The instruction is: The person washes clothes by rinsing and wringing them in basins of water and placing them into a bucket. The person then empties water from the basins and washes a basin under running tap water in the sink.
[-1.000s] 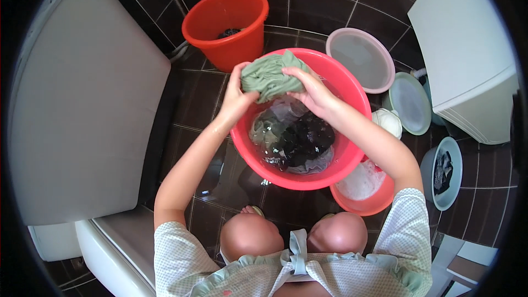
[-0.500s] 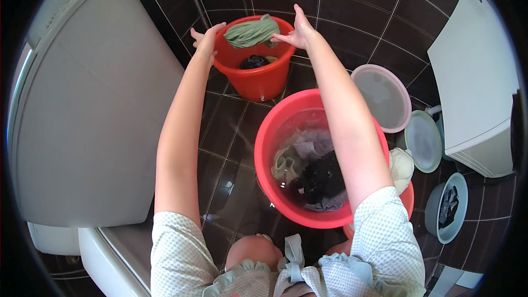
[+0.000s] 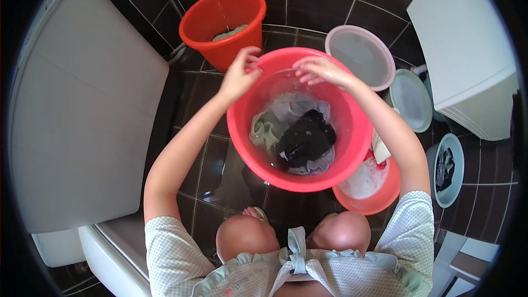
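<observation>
A wide pinkish-red tub (image 3: 242, 132) stands on the floor in front of me, holding water and soaking clothes. Among them are a black garment (image 3: 308, 137), a greenish-grey cloth (image 3: 266, 127) and lavender-grey fabric (image 3: 291, 107). My left hand (image 3: 242, 74) is over the tub's far left rim, empty, its fingers loosely curled and apart. Above the far inner side of the tub is my right hand (image 3: 320, 70), also empty with bent, separated fingers. Beyond, at the far left, an orange-red bucket (image 3: 236, 47) contains the green cloth (image 3: 230, 32), mostly hidden by the bucket's wall.
To the right stand a pink-rimmed basin (image 3: 388, 71), a pale green basin (image 3: 412, 102) and a light blue basin (image 3: 459, 173) with dark cloth. A coral basin (image 3: 366, 206) of suds sits partly under my right arm. White appliances (image 3: 467, 49) and a grey panel (image 3: 88, 104) flank the tiled floor.
The green cloth has dropped into the bucket, out of the air above it. Both hands have come back toward me from the bucket and are now over the tub.
</observation>
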### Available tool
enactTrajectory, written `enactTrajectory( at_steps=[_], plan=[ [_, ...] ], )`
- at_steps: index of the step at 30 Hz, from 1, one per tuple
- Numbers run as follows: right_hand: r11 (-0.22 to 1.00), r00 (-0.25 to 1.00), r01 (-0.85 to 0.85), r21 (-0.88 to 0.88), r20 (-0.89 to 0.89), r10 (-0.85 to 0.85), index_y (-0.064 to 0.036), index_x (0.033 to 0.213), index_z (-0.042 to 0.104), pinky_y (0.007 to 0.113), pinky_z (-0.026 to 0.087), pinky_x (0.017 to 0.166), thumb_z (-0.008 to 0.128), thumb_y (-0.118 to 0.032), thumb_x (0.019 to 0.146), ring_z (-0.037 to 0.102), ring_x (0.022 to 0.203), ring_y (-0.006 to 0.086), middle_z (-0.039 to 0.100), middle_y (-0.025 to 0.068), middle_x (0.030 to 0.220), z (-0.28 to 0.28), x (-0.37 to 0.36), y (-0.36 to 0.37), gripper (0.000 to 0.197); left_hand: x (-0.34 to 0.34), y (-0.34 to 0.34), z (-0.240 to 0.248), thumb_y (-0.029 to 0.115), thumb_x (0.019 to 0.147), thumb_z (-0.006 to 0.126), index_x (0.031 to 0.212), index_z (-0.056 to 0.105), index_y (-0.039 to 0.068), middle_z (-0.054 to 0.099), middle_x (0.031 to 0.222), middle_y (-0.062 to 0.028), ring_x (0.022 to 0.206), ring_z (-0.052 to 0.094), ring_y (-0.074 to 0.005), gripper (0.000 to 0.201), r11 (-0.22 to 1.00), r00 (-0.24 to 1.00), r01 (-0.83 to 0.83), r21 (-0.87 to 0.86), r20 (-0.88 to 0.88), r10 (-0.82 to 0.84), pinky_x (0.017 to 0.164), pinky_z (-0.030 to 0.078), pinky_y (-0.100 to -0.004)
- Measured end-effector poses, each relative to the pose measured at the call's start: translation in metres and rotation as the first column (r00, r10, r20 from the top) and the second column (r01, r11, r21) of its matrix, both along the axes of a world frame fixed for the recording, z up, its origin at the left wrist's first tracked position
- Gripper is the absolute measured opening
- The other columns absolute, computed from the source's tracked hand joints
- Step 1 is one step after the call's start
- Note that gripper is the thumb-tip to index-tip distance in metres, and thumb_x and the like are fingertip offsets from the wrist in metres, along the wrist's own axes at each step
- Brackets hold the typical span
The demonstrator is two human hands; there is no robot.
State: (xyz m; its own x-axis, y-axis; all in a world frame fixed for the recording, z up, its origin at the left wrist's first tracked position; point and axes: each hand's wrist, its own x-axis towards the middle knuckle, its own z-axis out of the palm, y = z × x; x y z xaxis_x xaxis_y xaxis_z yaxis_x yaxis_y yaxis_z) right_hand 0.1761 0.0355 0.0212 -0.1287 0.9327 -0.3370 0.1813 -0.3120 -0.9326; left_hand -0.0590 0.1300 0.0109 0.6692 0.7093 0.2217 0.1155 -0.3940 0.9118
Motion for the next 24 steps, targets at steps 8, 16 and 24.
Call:
enactTrajectory(
  at_steps=[8,16,24],
  plan=[
    [0.812,0.454,-0.503,-0.297,0.709,0.54,-0.0059,0.123,0.034,0.038,0.042,0.082,0.067,-0.032,0.062,0.053,0.095,0.0328,0.053,0.0203,0.106,-0.06,-0.009,-0.095,0.074,0.036,-0.109,-0.066,0.038,0.067,0.062,0.125,0.028,-0.002,0.05,0.109,-0.0241,0.104,0.048,-0.0337,0.078,0.797,0.382,0.554,-0.239,-0.778,-0.499,0.088,0.037,-0.0349],
    [0.869,0.438,-0.427,-0.248,0.784,0.439,-0.0144,0.12,0.039,0.041,0.042,0.081,0.064,-0.029,0.06,0.052,0.095,0.0312,0.049,0.0172,0.108,-0.067,-0.024,-0.115,0.066,0.039,-0.122,-0.077,0.008,0.054,0.067,0.101,0.051,-0.004,0.058,0.09,-0.0152,0.09,0.054,-0.0241,0.05,0.844,0.493,0.335,-0.419,-0.686,-0.536,0.077,0.043,-0.0309],
    [0.885,0.804,-0.439,0.158,0.509,0.308,-0.0004,0.084,0.056,0.032,0.044,0.061,0.063,-0.018,0.066,0.056,0.062,0.0187,0.056,0.011,0.063,-0.058,0.005,-0.105,0.025,0.019,-0.099,-0.028,-0.004,0.056,0.059,0.103,0.052,0.0,0.059,0.09,-0.0116,0.087,0.055,-0.0199,0.047,0.929,0.761,0.363,0.073,-0.598,-0.251,0.077,0.042,-0.029]
  ],
)
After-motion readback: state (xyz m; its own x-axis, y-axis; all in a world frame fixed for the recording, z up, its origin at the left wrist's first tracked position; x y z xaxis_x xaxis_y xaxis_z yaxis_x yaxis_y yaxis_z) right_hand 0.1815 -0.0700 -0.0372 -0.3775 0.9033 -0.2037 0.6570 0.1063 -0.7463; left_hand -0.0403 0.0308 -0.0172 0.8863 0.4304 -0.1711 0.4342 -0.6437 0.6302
